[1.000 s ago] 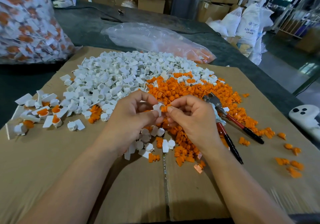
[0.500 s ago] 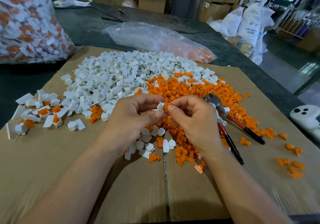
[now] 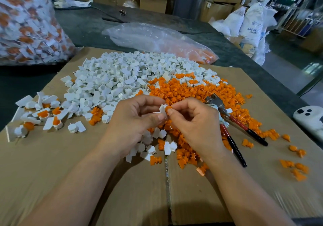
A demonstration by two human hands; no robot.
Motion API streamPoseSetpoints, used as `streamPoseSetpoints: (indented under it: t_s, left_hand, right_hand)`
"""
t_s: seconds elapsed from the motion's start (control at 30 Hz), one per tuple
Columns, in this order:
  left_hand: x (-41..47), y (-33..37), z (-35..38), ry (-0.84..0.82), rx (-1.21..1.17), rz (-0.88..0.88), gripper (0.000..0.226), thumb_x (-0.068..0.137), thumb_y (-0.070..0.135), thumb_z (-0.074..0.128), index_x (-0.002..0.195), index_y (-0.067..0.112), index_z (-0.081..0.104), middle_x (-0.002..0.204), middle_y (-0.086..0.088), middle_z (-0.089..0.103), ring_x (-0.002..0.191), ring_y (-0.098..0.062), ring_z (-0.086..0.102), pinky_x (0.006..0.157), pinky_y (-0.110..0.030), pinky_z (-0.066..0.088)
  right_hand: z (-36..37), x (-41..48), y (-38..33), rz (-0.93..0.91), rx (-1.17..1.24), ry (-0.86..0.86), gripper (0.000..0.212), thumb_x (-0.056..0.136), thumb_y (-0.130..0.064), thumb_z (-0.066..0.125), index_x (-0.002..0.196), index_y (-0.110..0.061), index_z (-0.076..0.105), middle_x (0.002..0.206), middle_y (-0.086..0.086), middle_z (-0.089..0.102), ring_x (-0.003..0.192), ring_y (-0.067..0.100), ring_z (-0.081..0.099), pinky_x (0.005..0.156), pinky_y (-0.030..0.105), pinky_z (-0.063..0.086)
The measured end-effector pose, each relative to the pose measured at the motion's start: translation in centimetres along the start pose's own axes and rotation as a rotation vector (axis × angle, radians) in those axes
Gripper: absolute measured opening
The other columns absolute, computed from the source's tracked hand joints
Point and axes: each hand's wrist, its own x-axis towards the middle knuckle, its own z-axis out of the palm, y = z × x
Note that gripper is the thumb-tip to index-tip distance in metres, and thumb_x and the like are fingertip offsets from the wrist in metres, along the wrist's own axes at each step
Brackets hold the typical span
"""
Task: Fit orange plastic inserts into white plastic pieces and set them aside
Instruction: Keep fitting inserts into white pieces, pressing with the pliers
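At far left, a large sack (image 3: 26, 24) packed with white-and-orange parts stands on the dark table, beyond the cardboard sheet (image 3: 70, 164). Near the sheet's left edge lies a small group of assembled pieces (image 3: 42, 114), white with orange showing inside. Its layout matches that of a second ago. Right of it, toward the far side, spreads the white heap (image 3: 122, 75).

At centre, raised above the sheet, the left hand (image 3: 134, 121) pinches one white piece (image 3: 162, 108) between thumb and curled fingers. Touching that piece on its right side is one orange insert (image 3: 169, 110), clamped between thumb and forefinger of the right hand (image 3: 195, 124), whose other fingers curl toward the palm. Both forearms angle inward from the near edge.

Compared with a second ago, both hands occupy nearly the same spot. The insert, then barely visible behind the fingertips, now shows as an orange knob against the white piece. How far it is seated cannot be told.

Beyond and beneath the right hand spreads the orange heap (image 3: 192, 93), with red-and-black-handled pliers (image 3: 215, 101) lying on it. A flattened clear bag (image 3: 157, 38) lies on the table beyond the heaps. Loose inserts (image 3: 295, 168) dot the sheet at right, and a white device (image 3: 309, 121) sits at the right edge.
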Motion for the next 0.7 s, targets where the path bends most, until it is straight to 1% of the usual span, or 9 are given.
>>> streamPoseSetpoints:
  t_s: [0.07, 0.17, 0.23, 0.3, 0.43, 0.53, 0.6, 0.7]
  left_hand:
    - [0.0, -0.04, 0.02, 0.01, -0.007, -0.003, 0.023, 0.073, -0.005, 0.065, 0.087, 0.013, 0.065, 0.069, 0.003, 0.071, 0.067, -0.007, 0.069, 0.06, -0.015, 0.052]
    - [0.03, -0.01, 0.0, 0.02, -0.025, -0.008, 0.023, 0.068, -0.002, 0.067, 0.087, 0.013, 0.066, 0.07, 0.003, 0.071, 0.068, -0.008, 0.068, 0.06, -0.015, 0.053]
    - [-0.02, 0.1, 0.07, 0.011, -0.017, -0.008, 0.024, 0.065, 0.001, 0.068, 0.087, 0.012, 0.066, 0.071, 0.002, 0.071, 0.069, -0.008, 0.068, 0.06, -0.015, 0.053]
    - [-0.05, 0.13, 0.05, 0.023, -0.008, -0.004, 0.024, 0.067, -0.001, 0.068, 0.086, 0.013, 0.066, 0.07, 0.004, 0.071, 0.068, -0.007, 0.068, 0.06, -0.015, 0.053]
    - [0.0, 0.13, -0.02, 0.056, 0.022, -0.005, 0.026, 0.073, -0.005, 0.066, 0.087, 0.017, 0.066, 0.072, 0.005, 0.072, 0.069, -0.009, 0.069, 0.061, -0.015, 0.053]
    - [-0.04, 0.14, -0.11, 0.073, 0.058, 0.002, 0.026, 0.076, -0.005, 0.065, 0.09, 0.017, 0.067, 0.081, -0.001, 0.073, 0.077, -0.014, 0.07, 0.068, -0.02, 0.056]
    - [-0.09, 0.19, -0.07, 0.07, 0.072, 0.0, 0.026, 0.078, -0.005, 0.064, 0.092, 0.017, 0.068, 0.084, -0.003, 0.073, 0.081, -0.017, 0.07, 0.072, -0.024, 0.057]
    - [-0.16, 0.29, -0.04, 0.075, 0.08, -0.01, 0.027, 0.077, -0.005, 0.066, 0.088, 0.02, 0.07, 0.083, -0.003, 0.074, 0.078, -0.018, 0.07, 0.073, -0.024, 0.057]
  right_hand:
    - [-0.1, 0.04, -0.01, 0.002, -0.016, -0.013, 0.021, 0.08, -0.011, 0.069, 0.072, -0.029, 0.061, 0.064, -0.012, 0.063, 0.059, 0.004, 0.06, 0.053, 0.013, 0.046]
    - [-0.13, 0.01, 0.03, -0.047, -0.071, -0.023, 0.009, 0.081, -0.018, 0.066, 0.072, -0.017, 0.064, 0.06, -0.006, 0.061, 0.056, 0.012, 0.055, 0.047, 0.017, 0.042]
    - [-0.11, -0.02, 0.08, -0.085, -0.107, -0.02, 0.012, 0.08, -0.021, 0.062, 0.073, -0.011, 0.065, 0.058, -0.002, 0.059, 0.058, 0.015, 0.054, 0.046, 0.019, 0.04]
    - [-0.07, 0.02, 0.09, -0.101, -0.124, -0.02, 0.014, 0.08, -0.021, 0.06, 0.074, -0.009, 0.065, 0.058, -0.002, 0.059, 0.059, 0.014, 0.054, 0.046, 0.018, 0.04]
    - [-0.04, 0.02, 0.18, -0.117, -0.144, -0.037, 0.012, 0.082, -0.019, 0.059, 0.082, -0.01, 0.067, 0.063, -0.012, 0.056, 0.065, 0.01, 0.056, 0.051, 0.018, 0.043]
    - [-0.07, -0.05, 0.29, -0.153, -0.162, -0.036, 0.011, 0.082, -0.014, 0.059, 0.086, -0.008, 0.068, 0.067, -0.01, 0.058, 0.065, 0.012, 0.057, 0.052, 0.021, 0.045]
    - [-0.06, -0.09, 0.3, -0.169, -0.169, -0.03, 0.01, 0.082, -0.012, 0.06, 0.085, -0.008, 0.068, 0.068, -0.007, 0.061, 0.063, 0.012, 0.057, 0.052, 0.022, 0.045]
    - [0.06, -0.17, 0.33, -0.213, -0.194, -0.022, 0.007, 0.081, -0.011, 0.062, 0.082, -0.007, 0.068, 0.067, -0.007, 0.061, 0.063, 0.011, 0.057, 0.051, 0.02, 0.045]
